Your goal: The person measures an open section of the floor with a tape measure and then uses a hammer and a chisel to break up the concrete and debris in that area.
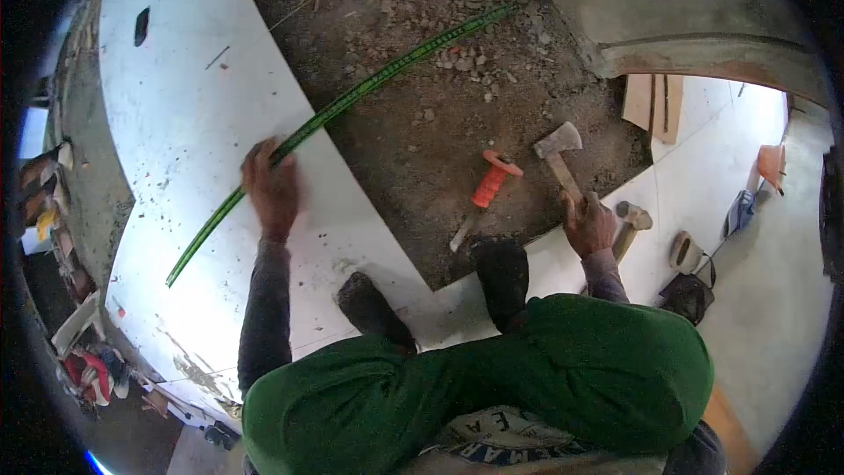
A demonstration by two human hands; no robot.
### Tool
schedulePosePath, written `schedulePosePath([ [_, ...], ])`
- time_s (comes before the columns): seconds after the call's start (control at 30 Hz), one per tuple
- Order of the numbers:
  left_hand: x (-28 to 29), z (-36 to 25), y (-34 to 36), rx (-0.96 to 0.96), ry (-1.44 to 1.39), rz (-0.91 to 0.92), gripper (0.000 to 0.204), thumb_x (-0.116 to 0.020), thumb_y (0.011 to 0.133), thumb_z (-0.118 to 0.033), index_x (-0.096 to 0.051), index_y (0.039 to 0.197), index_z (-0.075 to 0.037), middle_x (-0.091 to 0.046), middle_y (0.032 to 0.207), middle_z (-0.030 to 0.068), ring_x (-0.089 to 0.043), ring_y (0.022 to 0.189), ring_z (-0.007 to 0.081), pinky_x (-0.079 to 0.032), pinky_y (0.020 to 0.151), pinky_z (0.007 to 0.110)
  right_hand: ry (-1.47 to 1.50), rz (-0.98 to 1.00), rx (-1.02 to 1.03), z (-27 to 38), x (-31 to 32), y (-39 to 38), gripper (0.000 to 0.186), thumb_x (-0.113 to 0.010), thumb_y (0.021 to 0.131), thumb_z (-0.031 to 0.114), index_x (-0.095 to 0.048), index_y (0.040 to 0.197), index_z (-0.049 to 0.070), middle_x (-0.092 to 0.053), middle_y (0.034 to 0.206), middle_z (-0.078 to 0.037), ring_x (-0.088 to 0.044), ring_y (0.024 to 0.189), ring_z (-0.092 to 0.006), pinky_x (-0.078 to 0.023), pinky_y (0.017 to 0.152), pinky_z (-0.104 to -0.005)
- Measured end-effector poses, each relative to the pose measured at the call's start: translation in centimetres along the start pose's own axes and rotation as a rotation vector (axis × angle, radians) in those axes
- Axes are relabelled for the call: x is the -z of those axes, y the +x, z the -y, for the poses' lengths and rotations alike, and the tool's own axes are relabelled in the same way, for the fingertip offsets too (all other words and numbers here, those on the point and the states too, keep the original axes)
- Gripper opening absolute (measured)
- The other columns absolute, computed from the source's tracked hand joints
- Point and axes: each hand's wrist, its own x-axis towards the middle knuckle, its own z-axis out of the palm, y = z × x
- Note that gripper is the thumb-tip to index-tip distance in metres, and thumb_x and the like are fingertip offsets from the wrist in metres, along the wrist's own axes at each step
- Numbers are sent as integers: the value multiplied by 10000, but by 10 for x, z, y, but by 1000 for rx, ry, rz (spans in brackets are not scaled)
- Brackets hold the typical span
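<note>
My left hand [271,186], slightly blurred, grips a long green strip [390,69] with dark markings, which lies diagonally from the white tiles [180,53] over the bare, rubble-strewn dirt [422,141]. Around a short wooden-handled hatchet [558,140] my right hand [587,227] is closed, with the steel head pointing away from me. Just left of the hatchet lies a chisel with an orange hand guard [494,180], its tip toward my feet. A hammer [633,216] rests on the tile edge beside my right hand.
Tan board pieces [651,105] lie at the upper right below a concrete step [703,53]. A handled tool [686,252], a dark bag [687,297] and an orange item [771,164] sit along the right. Assorted clutter [97,374] fills the far left.
</note>
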Motion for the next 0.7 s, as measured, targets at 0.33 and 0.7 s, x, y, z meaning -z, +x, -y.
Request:
schedulePosePath([
  [0.33,45,49,-51,206,36,-60,317,-642,1063,-177,-673,1361,-73,-605,1449,178,-534,1399,353,-455,1149,459,38,-35,289,56,45,70,245,-734,953,317,-743,982,74,-723,980,-154,-709,863,-395,-558,732,-472],
  [0.7,-11,-21,8,108,-47,-38,285,-652,1048,-141,-713,1311,-48,-632,1422,171,-585,1345,342,-481,1130,446,1339,553,-243,179,-14,218,569,-682,1024,501,-627,1217,-31,-719,1036,-133,-708,758,-223,-633,639,-395],
])
